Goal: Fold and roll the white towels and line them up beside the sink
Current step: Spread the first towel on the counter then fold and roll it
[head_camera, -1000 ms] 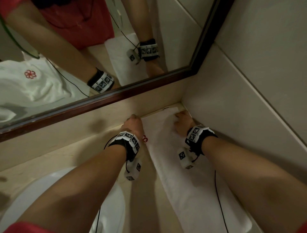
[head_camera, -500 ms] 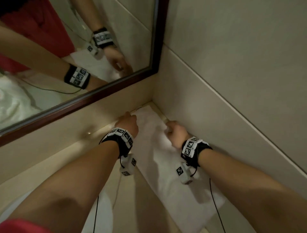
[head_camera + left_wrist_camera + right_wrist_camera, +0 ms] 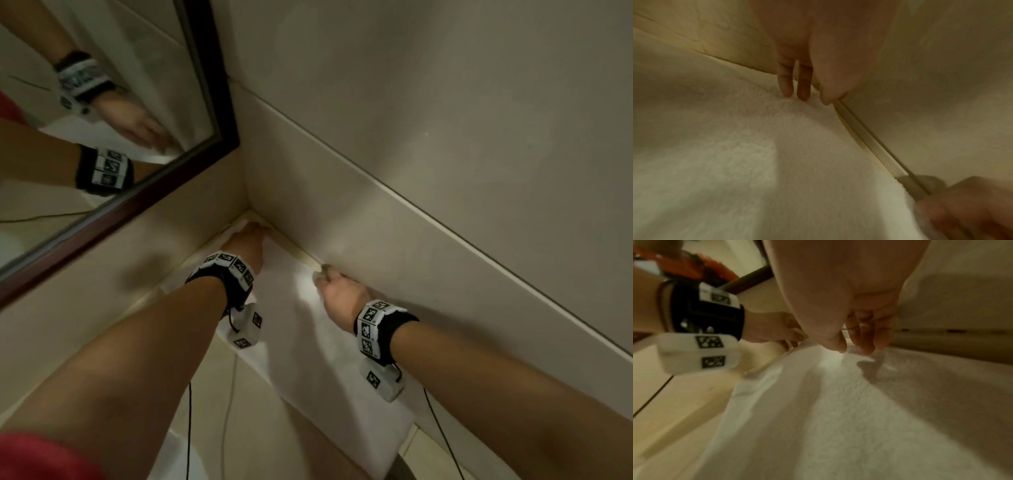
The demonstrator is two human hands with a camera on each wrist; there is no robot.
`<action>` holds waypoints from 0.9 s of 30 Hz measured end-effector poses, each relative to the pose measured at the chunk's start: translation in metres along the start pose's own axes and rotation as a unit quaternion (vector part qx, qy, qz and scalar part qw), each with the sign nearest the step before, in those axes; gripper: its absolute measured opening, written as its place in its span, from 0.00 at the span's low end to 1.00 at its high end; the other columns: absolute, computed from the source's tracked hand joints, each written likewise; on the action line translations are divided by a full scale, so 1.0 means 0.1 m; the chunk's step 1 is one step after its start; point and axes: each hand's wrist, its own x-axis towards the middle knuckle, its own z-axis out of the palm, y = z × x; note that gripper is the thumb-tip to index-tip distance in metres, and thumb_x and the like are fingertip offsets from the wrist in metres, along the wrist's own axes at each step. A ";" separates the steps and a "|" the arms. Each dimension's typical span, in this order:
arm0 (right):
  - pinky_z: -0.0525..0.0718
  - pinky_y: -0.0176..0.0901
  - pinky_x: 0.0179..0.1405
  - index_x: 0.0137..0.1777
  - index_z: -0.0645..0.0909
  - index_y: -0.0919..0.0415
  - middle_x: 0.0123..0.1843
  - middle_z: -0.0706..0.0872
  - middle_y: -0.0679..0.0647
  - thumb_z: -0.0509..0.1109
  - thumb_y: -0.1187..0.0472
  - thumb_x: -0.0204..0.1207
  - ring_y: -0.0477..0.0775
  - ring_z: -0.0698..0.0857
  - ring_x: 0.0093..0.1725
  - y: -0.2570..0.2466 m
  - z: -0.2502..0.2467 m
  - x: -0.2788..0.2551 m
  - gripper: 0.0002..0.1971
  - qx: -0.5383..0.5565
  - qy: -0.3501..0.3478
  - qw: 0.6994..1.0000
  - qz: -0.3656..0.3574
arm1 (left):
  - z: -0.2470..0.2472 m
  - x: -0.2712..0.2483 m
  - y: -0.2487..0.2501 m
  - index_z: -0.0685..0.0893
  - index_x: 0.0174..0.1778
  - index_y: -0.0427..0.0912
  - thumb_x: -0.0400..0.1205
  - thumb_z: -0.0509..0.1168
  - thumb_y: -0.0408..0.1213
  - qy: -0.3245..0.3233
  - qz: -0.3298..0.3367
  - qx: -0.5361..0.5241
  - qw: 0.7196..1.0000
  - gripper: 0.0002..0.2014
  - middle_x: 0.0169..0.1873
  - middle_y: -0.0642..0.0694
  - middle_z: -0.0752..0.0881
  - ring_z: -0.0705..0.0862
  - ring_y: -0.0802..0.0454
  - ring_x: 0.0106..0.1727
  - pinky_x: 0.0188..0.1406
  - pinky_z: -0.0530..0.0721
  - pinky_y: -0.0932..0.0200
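Flattening the towel (image 3: 308,342): left hand (image 3: 245,245) presses with straight fingers. Right hand (image 3: 339,294) pinches its wall-side edge; tension should stay even.

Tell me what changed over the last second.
The left hand slid from the left edge of the flat white terry towel into its far corner, fingers straight and touching it. The right hand drew back along the wall-side edge, fingers curled there. The towel stayed spread flat on the beige counter.

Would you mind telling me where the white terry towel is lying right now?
In the head view the white terry towel lies flat on the beige counter, its far end in the corner below the dark-framed mirror, beneath both hands.
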 end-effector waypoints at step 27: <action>0.73 0.56 0.73 0.79 0.64 0.58 0.84 0.58 0.57 0.61 0.69 0.75 0.64 0.65 0.80 -0.24 0.01 0.27 0.31 -0.057 0.050 0.992 -0.103 | 0.12 -0.04 -0.29 0.81 0.62 0.39 0.86 0.57 0.40 0.127 -0.020 0.056 0.990 0.14 0.65 0.36 0.76 0.74 0.35 0.65 0.59 0.78 0.41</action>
